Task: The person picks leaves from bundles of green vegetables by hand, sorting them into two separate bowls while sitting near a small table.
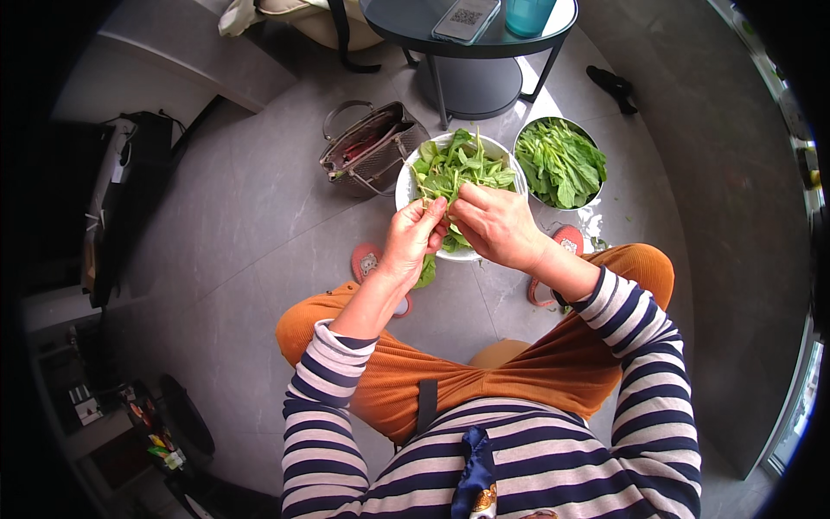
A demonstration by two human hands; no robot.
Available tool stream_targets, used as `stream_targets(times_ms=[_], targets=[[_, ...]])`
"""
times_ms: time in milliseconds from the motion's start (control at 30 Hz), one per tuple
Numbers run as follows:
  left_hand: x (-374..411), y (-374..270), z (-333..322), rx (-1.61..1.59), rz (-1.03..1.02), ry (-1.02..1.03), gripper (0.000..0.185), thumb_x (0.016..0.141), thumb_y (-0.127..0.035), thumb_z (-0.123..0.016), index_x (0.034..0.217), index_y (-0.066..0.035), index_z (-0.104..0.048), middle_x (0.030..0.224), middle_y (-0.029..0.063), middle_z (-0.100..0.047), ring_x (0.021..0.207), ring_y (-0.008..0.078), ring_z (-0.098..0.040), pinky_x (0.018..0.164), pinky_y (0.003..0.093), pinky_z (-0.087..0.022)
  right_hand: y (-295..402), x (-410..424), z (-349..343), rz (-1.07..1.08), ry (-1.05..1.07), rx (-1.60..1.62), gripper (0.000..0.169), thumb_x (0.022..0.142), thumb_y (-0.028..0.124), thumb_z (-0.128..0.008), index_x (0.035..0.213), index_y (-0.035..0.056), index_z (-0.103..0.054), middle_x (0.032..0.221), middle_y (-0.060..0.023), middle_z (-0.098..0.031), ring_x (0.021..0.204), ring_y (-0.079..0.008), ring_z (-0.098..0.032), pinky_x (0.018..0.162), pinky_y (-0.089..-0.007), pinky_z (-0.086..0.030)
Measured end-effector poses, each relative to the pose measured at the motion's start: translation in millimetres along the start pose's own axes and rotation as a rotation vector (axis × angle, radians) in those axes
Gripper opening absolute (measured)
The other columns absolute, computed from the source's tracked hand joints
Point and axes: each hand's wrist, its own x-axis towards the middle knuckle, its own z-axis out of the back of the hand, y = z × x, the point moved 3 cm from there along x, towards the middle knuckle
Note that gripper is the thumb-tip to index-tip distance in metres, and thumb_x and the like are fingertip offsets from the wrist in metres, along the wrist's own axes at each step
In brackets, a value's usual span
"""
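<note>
My left hand pinches a leafy green stem between thumb and fingers, above a white basin. A green leaf hangs below that hand. Close beside it, my right hand has its fingertips closed on the same bit of greens, though the exact grip is partly hidden by the fingers. Loose leafy greens with stems fill the basin. Right of it, touching or nearly so, a round metal bowl holds a heap of similar leafy greens.
A brown handbag gapes at the basin's left. Beyond stands a round dark table bearing a phone and a teal cup. A black item lies on the tiled floor at right. My slippers flank the basin.
</note>
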Motion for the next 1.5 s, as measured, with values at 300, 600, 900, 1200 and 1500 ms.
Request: stream_targets(times_ms=[300, 600, 900, 1200, 1500], targets=[[0.2, -6.6, 0.2, 0.099, -0.153, -0.027, 0.022, 0.1, -0.027, -0.062, 0.087, -0.009, -0.063, 0.07, -0.0043, -0.057, 0.054, 0.0015, -0.042, 0.048, 0.0174, -0.032, -7.9, -7.6, -16.5, -0.327, 0.069, 0.285, 0.026, 0.093, 0.029, -0.064, 0.087, 0.0066, -0.053, 0.078, -0.0132, -0.061, 0.067, -0.0355, -0.063, 0.057, -0.0428, -0.048], [4.2, -4.3, 7.9, -0.225, 0.001, 0.01, 0.028, 0.101, -0.028, -0.059, 0.081, -0.008, -0.061, 0.067, -0.0025, -0.055, 0.052, 0.0036, -0.043, 0.046, 0.0198, -0.031, -14.9, -9.4, -22.7, -0.55, 0.064, 0.94, 0.016, 0.099, 0.018, -0.061, 0.093, 0.0035, -0.059, 0.075, -0.0015, -0.059, 0.066, -0.0122, -0.057, 0.059, -0.0274, -0.044], [27.1, 5.4, 12.6, 0.232, -0.08, -0.127, 0.026, 0.096, -0.028, -0.067, 0.1, -0.002, -0.07, 0.069, -0.0023, -0.059, 0.052, 0.0017, -0.043, 0.047, 0.0177, -0.031, -114.6, -14.4, 10.1, -0.83, -0.206, 1.024, 0.028, 0.103, 0.033, -0.054, 0.094, 0.0086, -0.064, 0.071, 0.0052, -0.056, 0.064, -0.0024, -0.049, 0.059, -0.0185, -0.04], [65.0, 19.6, 6.3, 0.664, -0.182, -0.18, 0.047, 0.077, -0.015, -0.083, 0.115, 0.003, -0.062, 0.081, 0.0032, -0.068, 0.075, 0.0112, -0.064, 0.073, 0.0263, -0.052, -276.9, -84.4, 46.8, -1.05, -0.03, 0.034, 0.035, 0.095, 0.044, -0.057, 0.109, 0.0154, -0.069, 0.099, -0.0065, -0.073, 0.09, -0.0236, -0.069, 0.078, -0.0365, -0.05], [46.6, 17.4, -5.8, 0.589, -0.069, -0.055, 0.032, 0.094, -0.018, -0.067, 0.119, 0.001, -0.062, 0.084, 0.0022, -0.066, 0.064, 0.0036, -0.052, 0.059, 0.0192, -0.042, -315.9, -114.2, 36.6, -0.934, 0.204, -0.515, 0.023, 0.092, 0.037, -0.059, 0.103, 0.0203, -0.07, 0.092, -0.009, -0.072, 0.092, -0.032, -0.068, 0.077, -0.0449, -0.053]])
